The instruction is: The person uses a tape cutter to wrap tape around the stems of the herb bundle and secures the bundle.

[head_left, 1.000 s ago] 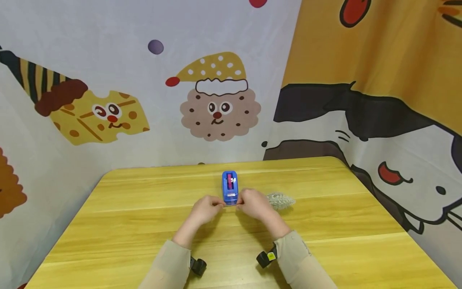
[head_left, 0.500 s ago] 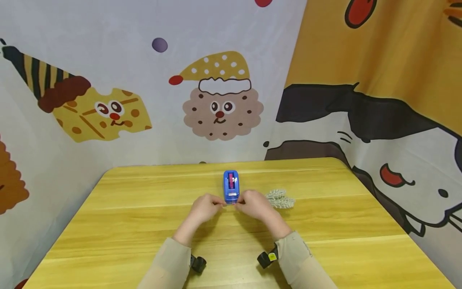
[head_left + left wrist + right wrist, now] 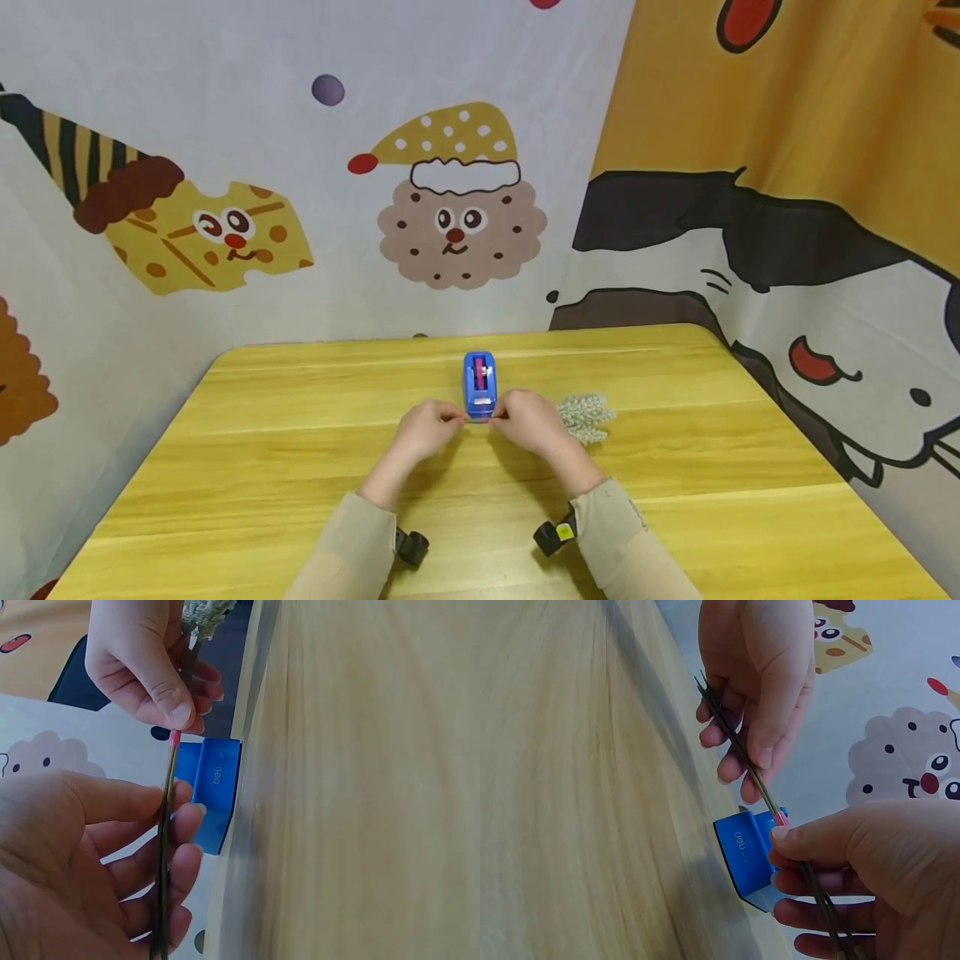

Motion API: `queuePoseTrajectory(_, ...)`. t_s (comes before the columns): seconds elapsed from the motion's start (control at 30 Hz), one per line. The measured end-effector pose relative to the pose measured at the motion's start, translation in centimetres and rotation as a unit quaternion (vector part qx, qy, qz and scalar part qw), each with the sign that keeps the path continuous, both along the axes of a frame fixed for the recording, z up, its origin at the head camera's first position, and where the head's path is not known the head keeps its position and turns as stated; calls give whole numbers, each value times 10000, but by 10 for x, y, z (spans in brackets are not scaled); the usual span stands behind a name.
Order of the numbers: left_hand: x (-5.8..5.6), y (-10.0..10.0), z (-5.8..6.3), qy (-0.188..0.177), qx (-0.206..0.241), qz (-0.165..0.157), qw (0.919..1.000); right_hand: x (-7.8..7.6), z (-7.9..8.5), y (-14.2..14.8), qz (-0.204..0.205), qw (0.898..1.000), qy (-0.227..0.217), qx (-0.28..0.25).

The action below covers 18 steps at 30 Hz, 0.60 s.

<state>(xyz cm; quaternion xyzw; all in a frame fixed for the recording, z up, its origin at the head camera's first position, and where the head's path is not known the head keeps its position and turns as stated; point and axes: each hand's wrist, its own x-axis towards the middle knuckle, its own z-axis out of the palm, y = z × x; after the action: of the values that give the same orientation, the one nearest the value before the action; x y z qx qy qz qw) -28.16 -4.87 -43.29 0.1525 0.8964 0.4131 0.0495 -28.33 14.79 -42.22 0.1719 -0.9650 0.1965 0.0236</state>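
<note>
In the head view my left hand and right hand meet in front of a blue tape dispenser with a pink roll in it. Between them runs a small bundle of thin dark stems, pinched by thumb and fingers of each hand. A band of pink tape wraps the stems right beside my right thumb. Past the right hand, the pale green flower heads of these sprigs stick out to the right. In the right wrist view the thin stem ends poke out beyond the left hand.
The dispenser stands on a light wooden table near its back edge. A curtain with cartoon figures hangs close behind and at both sides. Each wrist wears a small black camera.
The flower heads have turned, from one narrow clump to a wider spread with separate sprigs showing. Both hands have stayed in nearly the same place, and the dispenser has not moved.
</note>
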Motion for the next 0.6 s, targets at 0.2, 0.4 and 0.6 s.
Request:
queuePoseTrajectory(0.2, 0, -1, 1, -126, -31, -93, 9999, 0, -3, 0, 93, 9997, -46, -226)
queuePoseTrajectory(0.4, 0, -2, 0, -158, -53, -93, 9998, 0, -7, 0, -46, 9984, -147, -541)
queuePoseTrajectory(0.6, 0, -2, -1, -178, -53, -123, 9998, -2, -11, -1, -147, 9982, -82, -576)
